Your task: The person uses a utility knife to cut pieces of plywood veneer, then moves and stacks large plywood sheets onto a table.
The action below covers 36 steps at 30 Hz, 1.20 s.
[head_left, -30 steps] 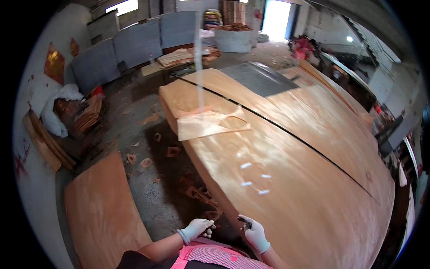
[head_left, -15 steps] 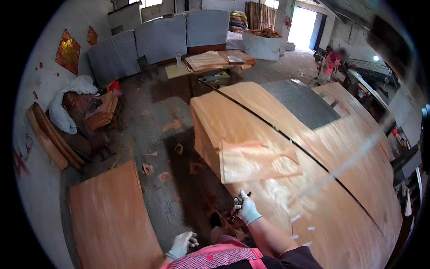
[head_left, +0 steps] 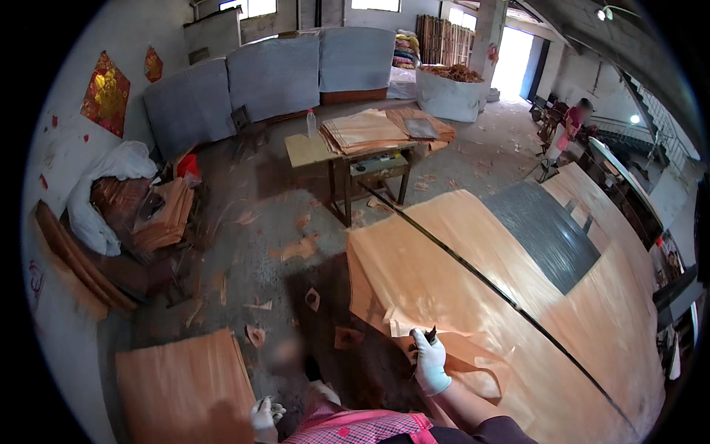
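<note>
Near edge is cutting off the left gloved hand [head_left: 263, 419] at the wrist; whether it is gripping anything is not showing. The right gloved hand [head_left: 430, 362] is covering most of a dark hand tool [head_left: 431, 335], obscuring its kind, and is also hiding part of a curled veneer sheet [head_left: 475, 357]. Near edge is cropping the checked apron [head_left: 362, 427] and, at left, the veneer stack [head_left: 181, 385]. Far right, the co-worker [head_left: 568, 129] is appearing with a blurred head, hands showing too small to read.

Gloved left grip [head_left: 264, 418] low, loosely curled, gloved right grip [head_left: 431, 364] farther forward, clenched
</note>
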Tool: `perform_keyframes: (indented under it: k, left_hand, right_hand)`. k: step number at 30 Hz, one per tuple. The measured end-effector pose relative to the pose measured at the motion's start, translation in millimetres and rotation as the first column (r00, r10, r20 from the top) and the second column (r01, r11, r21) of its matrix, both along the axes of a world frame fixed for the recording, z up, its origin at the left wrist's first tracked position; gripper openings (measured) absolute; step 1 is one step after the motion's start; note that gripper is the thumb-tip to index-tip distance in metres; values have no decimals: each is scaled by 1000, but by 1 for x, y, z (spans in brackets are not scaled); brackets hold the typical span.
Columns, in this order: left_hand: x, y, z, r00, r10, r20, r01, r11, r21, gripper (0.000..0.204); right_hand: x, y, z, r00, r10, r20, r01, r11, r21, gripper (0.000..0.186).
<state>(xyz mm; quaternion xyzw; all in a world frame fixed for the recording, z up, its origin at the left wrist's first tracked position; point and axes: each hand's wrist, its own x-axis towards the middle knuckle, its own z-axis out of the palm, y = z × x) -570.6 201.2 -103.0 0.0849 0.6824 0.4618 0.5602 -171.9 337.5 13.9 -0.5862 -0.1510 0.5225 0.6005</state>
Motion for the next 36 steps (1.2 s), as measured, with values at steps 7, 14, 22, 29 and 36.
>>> perform_keyframes:
  k: [7, 14, 22, 29, 36]
  left_hand:
    - [-57, 269, 80, 872, -71, -484, 333, 811, 481, 24]
    - [35, 494, 216, -56, 34, -998, 996, -62, -58, 65]
    - [99, 692, 161, -181, 71, -981, 893, -406, -194, 40]
    - [149, 893, 165, 8, -192, -981, 999, -50, 18, 33]
    - [157, 1146, 158, 218, -130, -967, 968, 155, 198, 34]
  right_hand:
    - [-102, 153, 38, 953, 279, 117, -289, 955, 73, 18]
    - [-148, 271, 0, 876, 461, 140, -475, 876, 87, 24]
    - [-137, 410, 2, 808, 382, 449, -361, 923, -136, 34]
    - [-104, 517, -23, 541, 366, 757, -371, 912, -176, 33]
    - [-41, 556, -76, 718, 154, 679, 144, 921, -361, 66]
